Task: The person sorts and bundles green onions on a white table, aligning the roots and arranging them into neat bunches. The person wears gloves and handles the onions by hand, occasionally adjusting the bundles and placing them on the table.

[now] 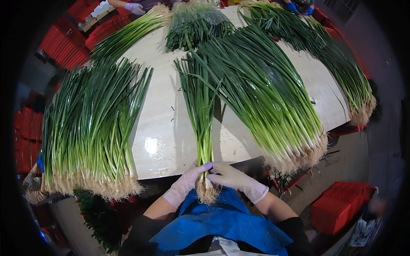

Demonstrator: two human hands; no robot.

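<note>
A small bunch of long green onions [202, 128] lies with its leaves on the pale table and its rooted ends over the near edge. My left hand [189, 182], in a pale lilac glove, is closed around the stems just above the roots. My right hand [238, 180], gloved alike, touches the same bunch from the other side, fingers bent at the stems; its exact grip is partly hidden. To the right lies a large heap of green onions [272, 105], roots towards me. Another wide row of green onions [93, 128] covers the table's left side.
The pale table [160, 144] curves around me. More green onions [134, 35] lie at the back left, a plastic-covered bundle [200, 25] at the back middle, others [339, 67] at the right. Co-workers' gloved hands [135, 8] show beyond. Red crates [339, 204] stand at lower right.
</note>
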